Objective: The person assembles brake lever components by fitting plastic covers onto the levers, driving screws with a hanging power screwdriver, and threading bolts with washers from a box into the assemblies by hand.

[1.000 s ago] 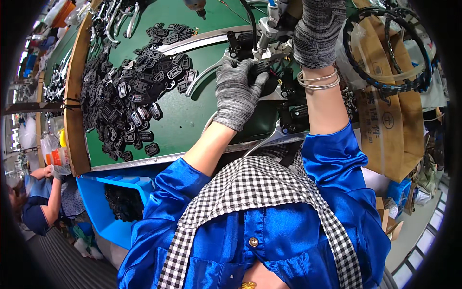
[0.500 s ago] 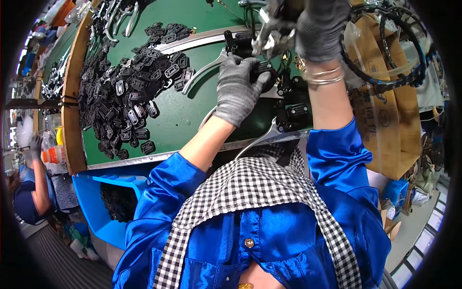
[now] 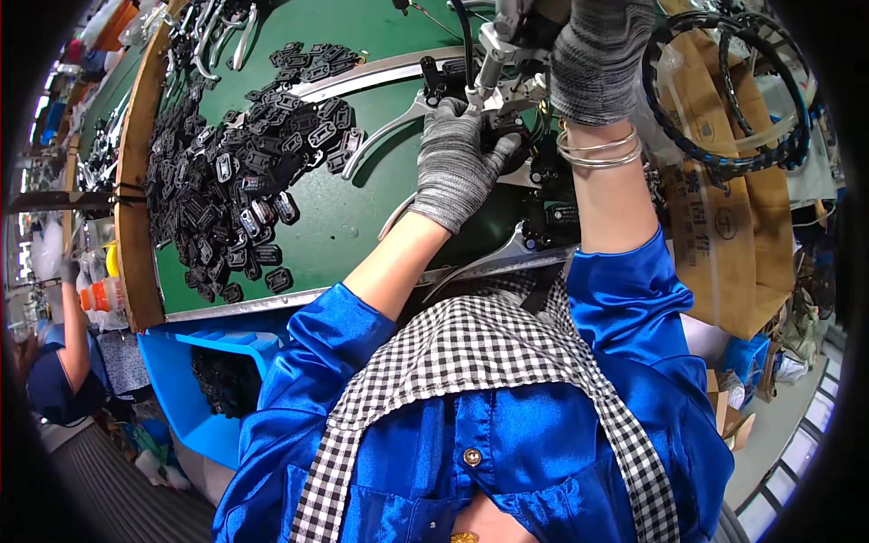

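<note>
My right hand (image 3: 602, 68), in a grey knit glove, is closed around the dark body of a power screwdriver (image 3: 491, 68) at the top edge. The screwdriver's silver nose points down at a metal and black assembly beside my left fingers. My gloved left hand (image 3: 457, 167) is closed on the black clamp end of a brake lever, its fingertips partly hidden by the parts. The lever's silver blade (image 3: 385, 136) sticks out to the left. Another silver brake lever (image 3: 493, 256) with a black end lies at the table's near edge.
Many small black plastic pieces (image 3: 244, 172) are heaped left on the green table (image 3: 335, 258). More silver levers (image 3: 240, 41) lie at the far left. A blue crate (image 3: 186, 398) stands below. Coiled black cable (image 3: 715, 163) hangs right by brown paper sacks (image 3: 724, 262).
The screwdriver, blurred and apart from the assembly before, now comes down with its nose on or just over it. My left hand has shifted slightly right, still on the brake lever.
</note>
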### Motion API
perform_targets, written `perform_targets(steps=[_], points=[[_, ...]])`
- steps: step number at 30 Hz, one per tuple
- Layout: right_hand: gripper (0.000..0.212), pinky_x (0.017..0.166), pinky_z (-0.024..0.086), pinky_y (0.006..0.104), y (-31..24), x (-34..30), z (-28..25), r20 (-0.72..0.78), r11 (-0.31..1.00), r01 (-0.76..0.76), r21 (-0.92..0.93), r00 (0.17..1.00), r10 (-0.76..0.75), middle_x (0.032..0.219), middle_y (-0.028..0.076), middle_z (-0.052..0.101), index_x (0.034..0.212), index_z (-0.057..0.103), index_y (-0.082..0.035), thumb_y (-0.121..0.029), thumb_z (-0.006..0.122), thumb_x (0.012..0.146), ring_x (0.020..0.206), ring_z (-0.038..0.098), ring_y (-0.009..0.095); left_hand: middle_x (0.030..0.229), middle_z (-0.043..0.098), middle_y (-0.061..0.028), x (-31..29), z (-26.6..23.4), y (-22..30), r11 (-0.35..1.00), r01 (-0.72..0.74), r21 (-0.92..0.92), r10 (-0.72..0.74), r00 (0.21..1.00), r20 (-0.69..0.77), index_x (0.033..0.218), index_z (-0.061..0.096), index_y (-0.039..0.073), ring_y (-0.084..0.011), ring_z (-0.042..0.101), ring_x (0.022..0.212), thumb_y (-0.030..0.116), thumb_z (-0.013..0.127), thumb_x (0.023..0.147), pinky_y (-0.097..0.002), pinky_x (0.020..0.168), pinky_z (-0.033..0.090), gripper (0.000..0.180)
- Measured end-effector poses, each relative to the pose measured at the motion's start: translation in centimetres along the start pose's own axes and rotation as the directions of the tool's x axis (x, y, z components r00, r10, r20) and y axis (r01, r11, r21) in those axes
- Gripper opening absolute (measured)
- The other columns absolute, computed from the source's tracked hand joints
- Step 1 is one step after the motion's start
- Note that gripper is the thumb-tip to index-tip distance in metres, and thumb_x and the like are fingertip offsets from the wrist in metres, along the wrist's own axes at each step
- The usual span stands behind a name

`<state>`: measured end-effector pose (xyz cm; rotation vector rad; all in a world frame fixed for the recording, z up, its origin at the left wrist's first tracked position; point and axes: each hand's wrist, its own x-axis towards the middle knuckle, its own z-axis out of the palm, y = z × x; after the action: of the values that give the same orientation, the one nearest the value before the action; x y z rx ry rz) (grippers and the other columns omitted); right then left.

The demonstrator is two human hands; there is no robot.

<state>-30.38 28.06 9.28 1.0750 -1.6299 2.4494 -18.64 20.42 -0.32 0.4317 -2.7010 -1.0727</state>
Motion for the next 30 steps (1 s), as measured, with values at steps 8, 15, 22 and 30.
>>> perform_targets(steps=[8, 15, 22, 30], points=[[0.033, 0.059, 0.052, 0.0250, 0.7, -0.8, 0.1, -0.013, 1.000, -0.007, -0.017, 1.000, 0.007, 0.088, 0.004, 0.064, 0.112, 0.060, -0.002, -0.033, 0.057, 0.098, 0.070, 0.062, 0.013, 0.101, 0.062, -0.0206, -0.2, 0.3, -0.3, 0.995, -0.084, 0.063, 0.089, 0.993, -0.080, 0.114, 0.064, 0.007, -0.0373, 0.057, 0.100, 0.034, 0.074, 0.081, -0.0460, 0.090, 0.047, 0.044], [0.033, 0.059, 0.052, 0.0249, 0.6, -1.3, 0.3, -0.037, 0.999, 0.004, -0.037, 0.999, -0.005, 0.087, 0.004, 0.064, 0.112, 0.060, -0.002, -0.033, 0.057, 0.098, 0.070, 0.062, 0.013, 0.113, 0.055, -0.0241, -0.1, 0.1, -0.2, 0.999, -0.029, 0.018, 0.029, 0.999, -0.013, 0.119, 0.061, 0.004, -0.0380, 0.055, 0.106, 0.035, 0.075, 0.079, -0.0458, 0.092, 0.047, 0.053], [0.033, 0.059, 0.051, 0.0248, 0.1, 0.1, -0.3, -0.034, 0.998, 0.029, -0.052, 0.999, -0.031, 0.087, 0.004, 0.064, 0.112, 0.060, -0.002, -0.033, 0.057, 0.098, 0.069, 0.062, 0.013, 0.108, 0.062, -0.0221, -0.1, -0.2, -0.1, 0.992, -0.096, 0.079, 0.104, 0.989, -0.107, 0.118, 0.065, 0.011, -0.0375, 0.058, 0.104, 0.037, 0.075, 0.081, -0.0440, 0.089, 0.048, 0.047], [0.033, 0.058, 0.051, 0.0247, -2.9, 9.2, 1.0, 0.046, 0.988, 0.152, 0.003, 0.987, -0.152, 0.086, 0.004, 0.064, 0.111, 0.061, -0.002, -0.033, 0.057, 0.098, 0.069, 0.062, 0.013, 0.115, 0.056, -0.0217, 3.5, -4.8, -1.6, 0.962, -0.067, 0.266, 0.167, 0.913, -0.373, 0.117, 0.064, 0.011, -0.0365, 0.060, 0.098, 0.034, 0.080, 0.077, -0.0438, 0.088, 0.050, 0.049]])
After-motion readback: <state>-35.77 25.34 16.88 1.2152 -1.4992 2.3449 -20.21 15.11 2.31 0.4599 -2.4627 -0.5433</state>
